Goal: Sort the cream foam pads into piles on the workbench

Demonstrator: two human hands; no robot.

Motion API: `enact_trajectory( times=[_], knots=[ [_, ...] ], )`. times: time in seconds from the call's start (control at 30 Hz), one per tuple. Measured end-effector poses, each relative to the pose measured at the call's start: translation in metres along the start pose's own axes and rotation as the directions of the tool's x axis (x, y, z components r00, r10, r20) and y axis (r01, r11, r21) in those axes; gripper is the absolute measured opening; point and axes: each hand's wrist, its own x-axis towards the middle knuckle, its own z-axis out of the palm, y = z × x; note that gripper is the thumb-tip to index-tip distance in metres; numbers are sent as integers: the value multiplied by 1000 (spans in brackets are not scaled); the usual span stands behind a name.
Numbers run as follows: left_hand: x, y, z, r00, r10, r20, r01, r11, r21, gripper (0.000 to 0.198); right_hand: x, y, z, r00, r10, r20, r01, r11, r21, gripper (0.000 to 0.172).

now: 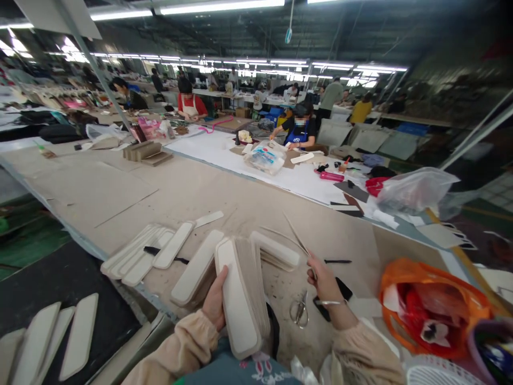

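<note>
My left hand [215, 299] is wrapped round the left side of a thick stack of pale oblong panels [240, 299] with rounded corners, fanned toward the right. In my right hand [324, 280], the fingers are closed on a thin pale strip [295, 231] that points up and away; its exact kind is unclear. A second stack of panels [199, 267] lies just left of the held one, and another pile [276, 250] lies behind it. Metal scissors [299, 311] rest on the table between my hands. A black phone-like object [334, 299] lies partly under my right wrist.
More panels [138, 251] spread at the left edge with a dark-handled tool [151, 250]. Some lie on a black surface [116, 283] lower left. An orange bag [433, 305] stands at right. Brown board stacks [146, 152] sit farther back. A co-worker [298, 131] works across the table.
</note>
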Motion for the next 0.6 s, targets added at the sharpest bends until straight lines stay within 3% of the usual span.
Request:
enact_trajectory(
  times=[0.1,0.17,0.23,0.3,0.43,0.5,0.6],
  knots=[
    [5,-5,4,999,-40,26,40,999,5,61,-35,-20,3,958,-285,25,280,916,-288,62],
    [10,-11,7,997,-56,60,57,998,-6,61,-60,-32,14,889,-452,71,429,771,-471,63],
    [15,-18,10,992,-62,112,65,998,-24,60,-84,-36,31,833,-538,132,501,630,-593,67],
    [19,-24,13,987,-31,156,38,998,-40,56,-104,-32,49,813,-542,213,518,508,-688,68],
    [23,-33,15,985,15,172,-5,998,-61,42,-132,-22,65,863,-415,290,441,337,-832,64],
    [25,-36,12,983,6,183,9,997,-82,38,-139,-23,62,876,-349,334,451,342,-825,61],
    [25,-39,5,960,-53,275,89,989,-120,38,-136,-23,51,872,-336,357,485,492,-723,55]
  ],
)
